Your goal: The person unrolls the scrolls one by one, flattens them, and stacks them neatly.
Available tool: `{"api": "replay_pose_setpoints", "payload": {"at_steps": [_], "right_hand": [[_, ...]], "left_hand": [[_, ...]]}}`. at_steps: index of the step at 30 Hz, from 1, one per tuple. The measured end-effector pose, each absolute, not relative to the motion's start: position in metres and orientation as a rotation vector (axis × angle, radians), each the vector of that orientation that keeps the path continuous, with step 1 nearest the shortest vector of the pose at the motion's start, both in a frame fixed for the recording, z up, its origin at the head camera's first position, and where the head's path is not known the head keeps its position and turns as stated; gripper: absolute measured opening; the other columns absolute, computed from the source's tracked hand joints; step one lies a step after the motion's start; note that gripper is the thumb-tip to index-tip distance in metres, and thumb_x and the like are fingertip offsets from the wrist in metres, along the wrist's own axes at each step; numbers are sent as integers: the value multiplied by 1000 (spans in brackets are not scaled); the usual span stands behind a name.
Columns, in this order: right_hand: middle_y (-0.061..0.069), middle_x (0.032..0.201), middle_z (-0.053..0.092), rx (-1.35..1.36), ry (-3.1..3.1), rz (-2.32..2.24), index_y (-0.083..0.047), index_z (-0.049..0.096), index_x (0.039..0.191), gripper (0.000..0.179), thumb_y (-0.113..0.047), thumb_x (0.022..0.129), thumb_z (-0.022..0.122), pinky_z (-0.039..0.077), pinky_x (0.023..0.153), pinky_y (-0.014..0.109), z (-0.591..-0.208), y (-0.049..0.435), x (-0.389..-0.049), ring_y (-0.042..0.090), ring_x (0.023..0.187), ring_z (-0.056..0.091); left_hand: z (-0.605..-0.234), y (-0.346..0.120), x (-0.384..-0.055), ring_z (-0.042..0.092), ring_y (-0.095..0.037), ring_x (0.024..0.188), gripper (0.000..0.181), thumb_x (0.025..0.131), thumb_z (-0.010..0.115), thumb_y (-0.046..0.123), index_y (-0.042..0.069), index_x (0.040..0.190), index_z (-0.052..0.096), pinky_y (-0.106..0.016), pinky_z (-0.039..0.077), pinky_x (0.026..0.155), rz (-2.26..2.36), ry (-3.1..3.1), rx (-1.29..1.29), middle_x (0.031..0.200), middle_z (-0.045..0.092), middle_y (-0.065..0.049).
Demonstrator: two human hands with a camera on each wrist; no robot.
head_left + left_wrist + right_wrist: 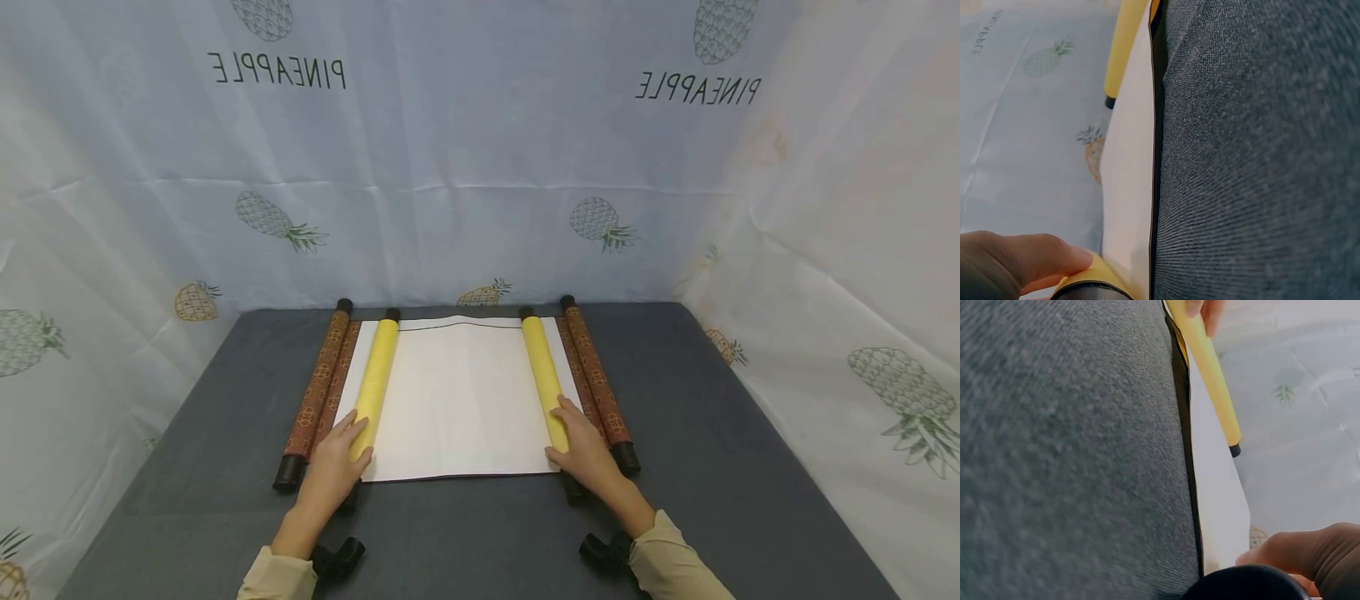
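Observation:
An unrolled scroll with a white sheet (461,400) lies between two yellow rolled ends with black knobs. My left hand (335,467) grips the left yellow roll (377,354) near its close end, thumb on the inner side. Its thumb (1054,256) presses the yellow roll (1097,273) just above the black knob (1091,292) in the left wrist view. My right hand (588,450) grips the right yellow roll (542,367) likewise, fingers over its top. In the right wrist view a black knob (1244,586) partly hides that hand (1304,550).
Outside the yellow rolls lie brown patterned rolls, one on the left (318,379) and one on the right (598,379), with black ends. All rest on a dark grey table (465,542). A pineapple-print curtain (465,142) hangs behind and at both sides. Black wrist cameras (337,560) sit at both wrists.

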State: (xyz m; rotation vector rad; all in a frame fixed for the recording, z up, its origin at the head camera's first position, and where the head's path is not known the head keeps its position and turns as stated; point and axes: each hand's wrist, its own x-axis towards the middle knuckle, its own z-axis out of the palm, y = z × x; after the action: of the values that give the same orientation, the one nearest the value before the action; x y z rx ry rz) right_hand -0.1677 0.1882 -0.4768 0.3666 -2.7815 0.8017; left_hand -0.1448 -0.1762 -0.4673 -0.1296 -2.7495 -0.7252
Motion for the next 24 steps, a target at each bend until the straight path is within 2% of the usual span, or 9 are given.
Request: {"api": "replay_pose_setpoints", "payload": {"at_steps": [8, 16, 24], "right_hand": [[31, 141, 48, 334, -2793, 831, 8, 57, 117, 50, 0, 71, 75, 50, 97, 52, -477, 194, -169, 45, 129, 50], [26, 131, 55, 328, -2750, 749, 10, 61, 115, 50, 0, 68, 77, 54, 90, 48, -474, 196, -168, 41, 119, 57], [28, 131, 55, 350, -2743, 785, 8, 60, 119, 50, 1, 71, 73, 54, 89, 48, -475, 198, -168, 42, 117, 59]], "left_hand": [[-467, -181, -146, 59, -46, 116, 52, 74, 79, 7, -10, 121, 61, -53, 53, 90, -706, -2762, -102, 133, 55, -31], [-467, -183, -146, 60, -46, 114, 51, 73, 78, 1, -14, 118, 61, -52, 54, 89, -740, -2706, -101, 128, 59, -30], [-469, -183, -147, 61, -46, 113, 43, 73, 73, -6, -15, 114, 63, -54, 53, 90, -761, -2646, -121, 123, 62, -29]]}}
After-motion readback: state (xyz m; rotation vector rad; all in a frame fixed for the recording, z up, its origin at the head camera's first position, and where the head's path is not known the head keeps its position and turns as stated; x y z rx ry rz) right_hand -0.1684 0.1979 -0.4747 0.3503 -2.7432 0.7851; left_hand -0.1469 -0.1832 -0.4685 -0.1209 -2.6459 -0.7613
